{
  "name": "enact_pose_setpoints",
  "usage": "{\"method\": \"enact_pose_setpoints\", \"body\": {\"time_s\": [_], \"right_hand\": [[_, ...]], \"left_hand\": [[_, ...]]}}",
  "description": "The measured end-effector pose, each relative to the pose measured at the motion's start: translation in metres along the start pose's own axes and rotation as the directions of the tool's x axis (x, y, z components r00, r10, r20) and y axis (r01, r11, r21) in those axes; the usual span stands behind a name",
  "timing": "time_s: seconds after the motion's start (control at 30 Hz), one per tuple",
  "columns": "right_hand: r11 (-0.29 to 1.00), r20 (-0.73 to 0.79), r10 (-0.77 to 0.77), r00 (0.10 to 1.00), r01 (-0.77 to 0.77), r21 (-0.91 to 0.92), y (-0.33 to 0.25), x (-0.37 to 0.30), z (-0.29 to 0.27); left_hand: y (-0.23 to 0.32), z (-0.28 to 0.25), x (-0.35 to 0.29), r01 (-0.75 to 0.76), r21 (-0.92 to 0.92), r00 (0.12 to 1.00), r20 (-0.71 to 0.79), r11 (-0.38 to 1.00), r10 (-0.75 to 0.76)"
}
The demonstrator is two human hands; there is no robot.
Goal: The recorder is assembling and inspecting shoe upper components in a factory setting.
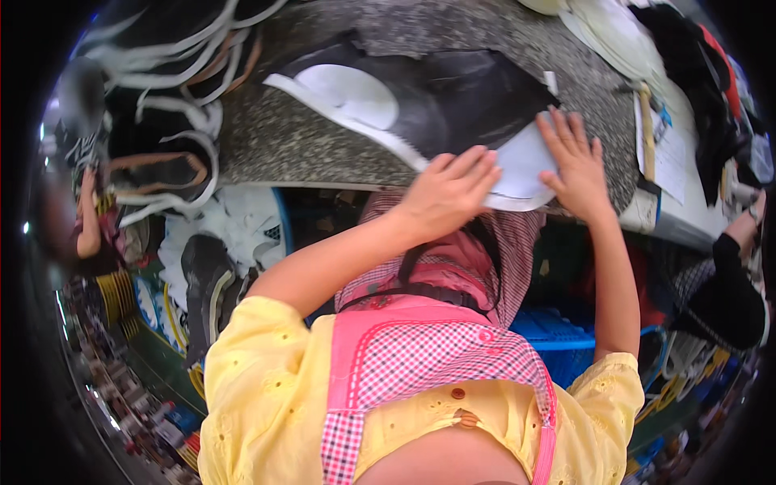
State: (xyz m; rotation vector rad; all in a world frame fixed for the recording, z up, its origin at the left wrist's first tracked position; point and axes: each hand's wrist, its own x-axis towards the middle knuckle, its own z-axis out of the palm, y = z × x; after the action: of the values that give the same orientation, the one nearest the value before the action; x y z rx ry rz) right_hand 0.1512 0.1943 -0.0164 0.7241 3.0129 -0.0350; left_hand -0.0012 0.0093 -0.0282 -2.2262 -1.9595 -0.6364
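A black sheet piece [477,89], leather-like, with white edging along its near side, lies on the speckled grey worktop [275,137]. On its left part rests a rounded white piece [347,90]. A second pale, rounded piece [521,166] covers its near right corner, overhanging the table edge slightly. My left hand [457,187] presses on the near edge, fingers together and stretched out, touching the left side of that pale piece. My right hand [575,166] lies flat with spread fingers on the pale piece's right side. Neither hand grips anything.
White and brown strips [182,61] hang at the left. A wooden-handled hammer [646,129] lies at the right beside papers [672,166]. White pieces [622,40] are stacked at the far right. Below the table stands a blue basket [554,331]. Other people are at both sides.
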Motion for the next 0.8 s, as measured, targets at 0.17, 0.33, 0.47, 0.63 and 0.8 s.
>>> {"method": "enact_pose_setpoints", "body": {"time_s": [0.17,0.33,0.47,0.63,0.8], "right_hand": [[0.987,-0.082,-0.146,0.986,0.151,0.062,-0.046,-0.013,-0.004],[0.968,0.027,-0.228,0.973,0.224,0.111,-0.047,-0.012,-0.006],[0.952,-0.215,-0.219,0.952,0.256,0.166,-0.082,-0.013,-0.033],[0.861,-0.197,-0.403,0.894,0.443,0.249,-0.147,0.032,-0.037],[0.578,-0.334,-0.642,0.690,0.722,0.381,-0.210,0.045,-0.045]], "left_hand": [[0.007,0.006,0.005,0.063,-0.011,0.997,-0.035,0.998,-0.063],[-0.011,-0.045,-0.022,-0.082,-0.374,0.985,-0.174,0.924,0.017],[-0.062,-0.105,-0.079,0.314,-0.197,0.832,-0.414,0.929,-0.369],[-0.095,-0.176,-0.192,0.755,-0.012,0.554,-0.525,0.656,-0.647],[-0.037,-0.227,-0.330,0.994,-0.059,0.069,-0.350,0.095,-0.934]]}}
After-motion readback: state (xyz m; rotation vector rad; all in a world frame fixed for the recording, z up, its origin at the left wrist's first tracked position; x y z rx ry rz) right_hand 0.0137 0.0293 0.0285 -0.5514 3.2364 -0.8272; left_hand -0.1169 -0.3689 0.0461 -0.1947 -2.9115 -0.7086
